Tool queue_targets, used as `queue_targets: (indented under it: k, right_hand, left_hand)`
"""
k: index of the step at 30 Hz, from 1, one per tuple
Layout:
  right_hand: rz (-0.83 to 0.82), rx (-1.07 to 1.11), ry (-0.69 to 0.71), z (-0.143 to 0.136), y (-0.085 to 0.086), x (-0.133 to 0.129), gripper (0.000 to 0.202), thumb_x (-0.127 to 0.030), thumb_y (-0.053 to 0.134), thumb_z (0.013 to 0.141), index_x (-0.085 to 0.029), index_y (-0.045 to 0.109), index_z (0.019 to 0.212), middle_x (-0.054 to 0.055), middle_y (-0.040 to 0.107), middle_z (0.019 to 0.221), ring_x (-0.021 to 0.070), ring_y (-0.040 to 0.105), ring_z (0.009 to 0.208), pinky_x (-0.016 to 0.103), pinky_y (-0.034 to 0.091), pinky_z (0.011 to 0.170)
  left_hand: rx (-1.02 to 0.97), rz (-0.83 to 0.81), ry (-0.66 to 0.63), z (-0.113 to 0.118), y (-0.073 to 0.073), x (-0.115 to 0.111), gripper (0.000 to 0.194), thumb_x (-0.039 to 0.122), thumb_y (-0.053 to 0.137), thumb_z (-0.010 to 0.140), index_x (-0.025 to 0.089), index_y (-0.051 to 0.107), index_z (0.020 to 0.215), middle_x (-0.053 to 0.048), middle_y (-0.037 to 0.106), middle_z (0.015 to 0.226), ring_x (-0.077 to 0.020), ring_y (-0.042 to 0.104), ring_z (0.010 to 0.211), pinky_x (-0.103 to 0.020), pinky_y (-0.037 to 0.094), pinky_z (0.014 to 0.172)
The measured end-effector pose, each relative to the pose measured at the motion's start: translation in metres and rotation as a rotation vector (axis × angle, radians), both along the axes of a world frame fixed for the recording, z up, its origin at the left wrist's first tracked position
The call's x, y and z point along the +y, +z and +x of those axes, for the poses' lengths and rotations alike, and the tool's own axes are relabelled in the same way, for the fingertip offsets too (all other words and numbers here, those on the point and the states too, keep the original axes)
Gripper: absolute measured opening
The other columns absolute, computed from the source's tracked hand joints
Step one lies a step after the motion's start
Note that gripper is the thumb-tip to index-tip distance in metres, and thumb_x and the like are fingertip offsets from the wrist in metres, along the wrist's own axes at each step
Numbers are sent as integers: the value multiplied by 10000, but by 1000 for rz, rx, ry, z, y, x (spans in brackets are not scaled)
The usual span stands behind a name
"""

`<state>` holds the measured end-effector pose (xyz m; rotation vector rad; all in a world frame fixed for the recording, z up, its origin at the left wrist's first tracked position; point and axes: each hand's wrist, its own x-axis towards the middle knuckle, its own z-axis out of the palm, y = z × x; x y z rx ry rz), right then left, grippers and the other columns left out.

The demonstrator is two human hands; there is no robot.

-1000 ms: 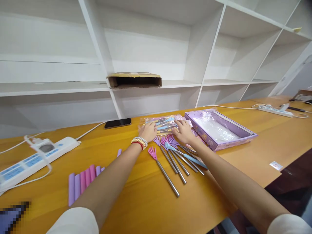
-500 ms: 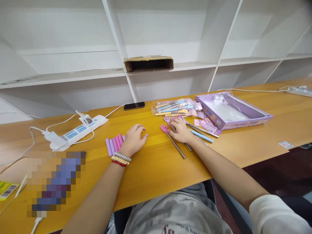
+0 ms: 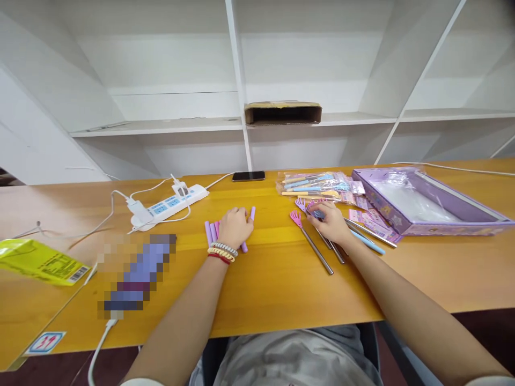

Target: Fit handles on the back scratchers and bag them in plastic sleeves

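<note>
My left hand (image 3: 235, 228) is bent over a row of foam-like tubes (image 3: 210, 233), lilac and pink, lying side by side. Its fingers are closed on a lilac tube (image 3: 252, 213), which sticks out past the fingertips at both ends. To the right, my right hand (image 3: 330, 221) rests curled over the claw heads of several metal back scratchers, its fingertips on them and partly hiding them. One back scratcher with a pink claw (image 3: 296, 218) lies just left of that hand, its steel rod pointing toward me. A blue handle (image 3: 367, 242) shows beyond the wrist.
Bagged brushes (image 3: 314, 185) and pink cards (image 3: 374, 220) lie behind my right hand, beside an open purple box (image 3: 422, 225). A power strip (image 3: 173, 206), phone (image 3: 248, 176), blurred device (image 3: 140, 273) and yellow carton (image 3: 40, 262) are around. A cardboard box (image 3: 284, 113) sits on the shelf.
The view has swung left. My left hand has closed on a lilac tube, now angled apart from the row. My right hand stays over the claw heads.
</note>
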<state>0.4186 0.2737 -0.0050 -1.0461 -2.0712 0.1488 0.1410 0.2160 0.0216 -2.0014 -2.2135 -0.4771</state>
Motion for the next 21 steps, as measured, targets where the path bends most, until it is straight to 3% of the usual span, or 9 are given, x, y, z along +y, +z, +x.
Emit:
queue_targets:
  k: [7,15,21]
  right_hand:
    - [-45,8,-91,6,6,0,135,-294,552,721,-185,625,755,57,618,793,208,539,822,333,408,761]
    - [-67,22,-123,12,8,3,143,-290,520,731,-187,616,711,38,623,744,184,545,757,301,401,718]
    - [-226,-36,-320,31,18,9,146,-280,500,703,-182,606,681,20,622,653,152,541,613,262,368,585]
  left_hand:
    - [15,-70,-2,-3,-7,3,317,428,448,775,173,630,821,-126,637,875,-258,593,824,-342,422,722]
    - [106,-130,-40,9,-8,1,284,381,465,745,170,645,683,-132,625,799,-273,596,807,-364,426,727]
    - [167,-139,-68,14,-11,0,353,419,428,763,150,645,692,-158,629,800,-293,597,786,-375,422,704]
